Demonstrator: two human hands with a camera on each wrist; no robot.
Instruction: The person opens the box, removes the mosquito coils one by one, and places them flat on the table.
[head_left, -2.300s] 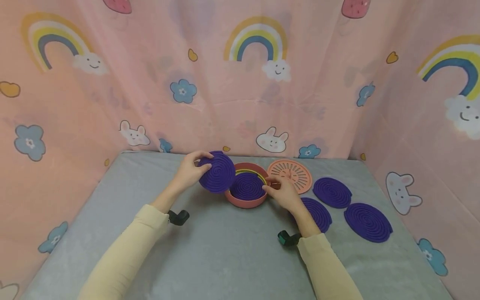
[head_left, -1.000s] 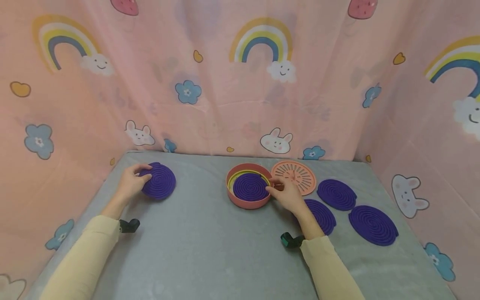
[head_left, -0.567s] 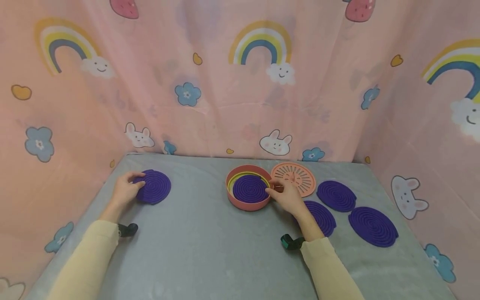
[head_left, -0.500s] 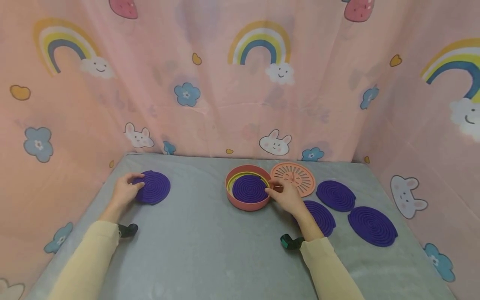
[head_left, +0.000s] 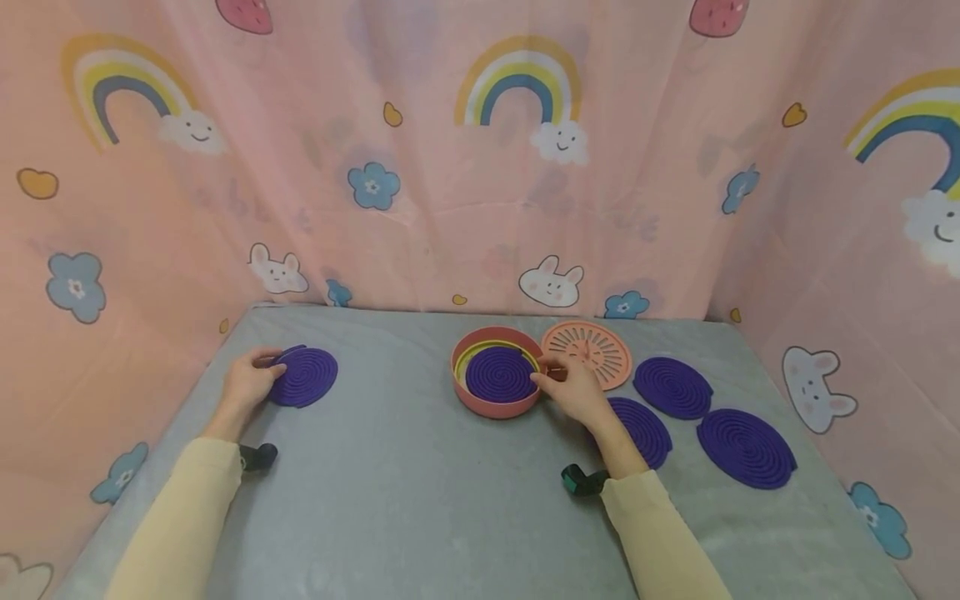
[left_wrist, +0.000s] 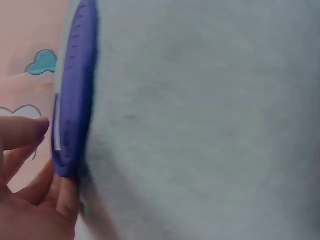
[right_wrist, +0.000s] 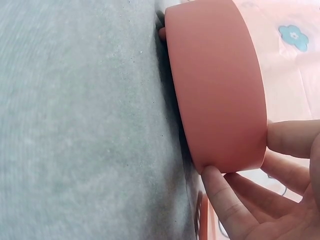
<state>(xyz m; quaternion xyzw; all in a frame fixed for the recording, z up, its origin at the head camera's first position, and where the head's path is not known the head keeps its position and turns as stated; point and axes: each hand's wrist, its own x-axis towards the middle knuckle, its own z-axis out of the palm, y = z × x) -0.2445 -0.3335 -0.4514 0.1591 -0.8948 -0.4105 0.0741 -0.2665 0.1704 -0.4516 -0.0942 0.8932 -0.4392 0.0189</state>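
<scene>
1. Fingers of the left hand [head_left: 247, 385] are curled on the edge of a flat purple spiral disc [head_left: 303, 377] lying on the grey felt table [head_left: 420, 500], left of centre.
2. The round pink plastic tub [head_left: 495, 403], at centre, is gripped at its right rim by the right hand [head_left: 573, 392].
3. Another purple spiral disc [head_left: 500, 374] is seen inside the tub.

Purple spiral coil [head_left: 303, 377] flat on grey cloth, far left; round pink holder [head_left: 497, 398] centre, another coil [head_left: 501, 375] inside.
</scene>
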